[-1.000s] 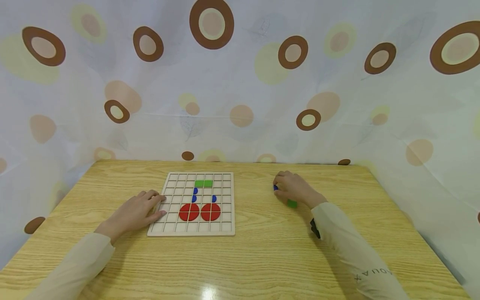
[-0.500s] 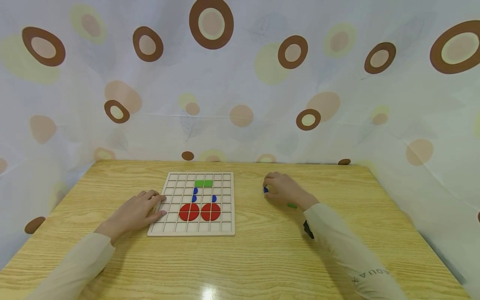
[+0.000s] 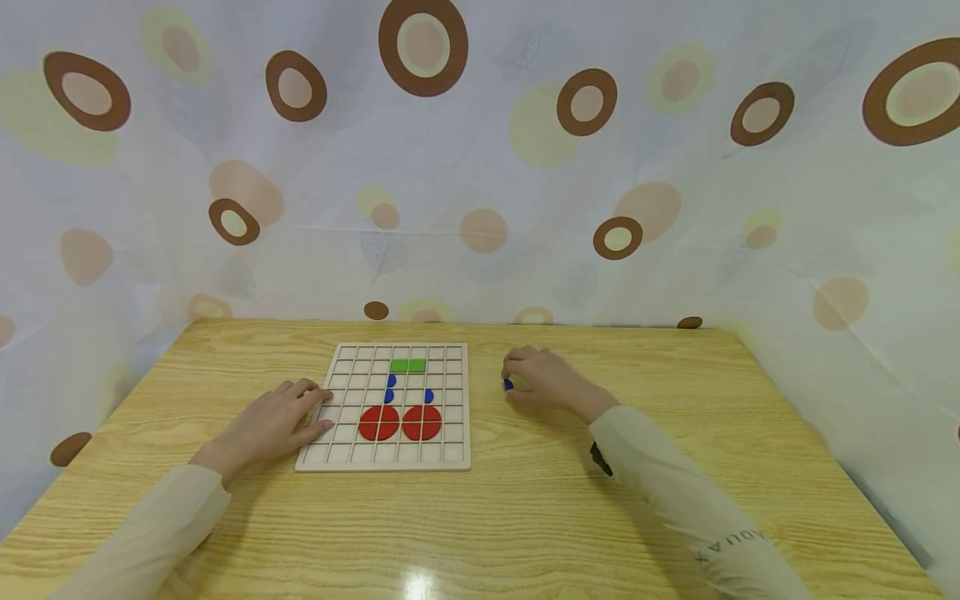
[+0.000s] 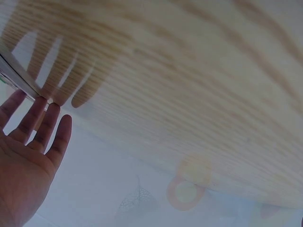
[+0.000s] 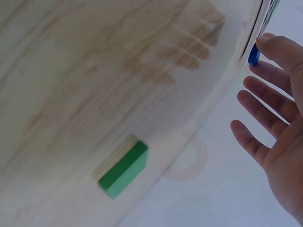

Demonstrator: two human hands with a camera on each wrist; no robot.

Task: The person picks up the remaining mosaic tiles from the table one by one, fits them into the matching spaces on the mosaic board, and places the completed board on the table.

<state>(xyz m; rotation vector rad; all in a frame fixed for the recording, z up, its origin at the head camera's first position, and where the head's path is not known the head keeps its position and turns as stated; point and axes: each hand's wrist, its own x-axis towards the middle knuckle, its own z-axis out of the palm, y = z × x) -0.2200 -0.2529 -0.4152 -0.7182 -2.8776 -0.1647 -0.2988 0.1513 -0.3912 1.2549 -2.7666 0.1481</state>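
Note:
A white gridded board [image 3: 455, 417] lies on the table. My left hand [image 3: 262, 425] rests at its left edge, fingers spread and thumb on the rim; in the left wrist view the fingertips [image 4: 53, 106] meet that edge. To the right of the board, my right hand [image 3: 551, 381] pinches a small blue half-round piece [image 5: 254, 55] between thumb and index finger, the other fingers extended. On the board are two red discs [image 3: 378, 423] made of quarter pieces, two green squares [image 3: 407, 365] side by side, and three blue half-round pieces [image 3: 429, 396].
A green block [image 5: 124, 169] lies on the table in the right wrist view; in the head view the right hand and arm hide it. The wooden table [image 3: 480, 525] ends at a patterned curtain [image 3: 480, 167]. A black object [image 3: 602, 459] shows under the right sleeve.
My right hand has moved left toward the board with the blue half-round piece. The green block has gone out of sight behind it in the head view. My left hand has stayed still.

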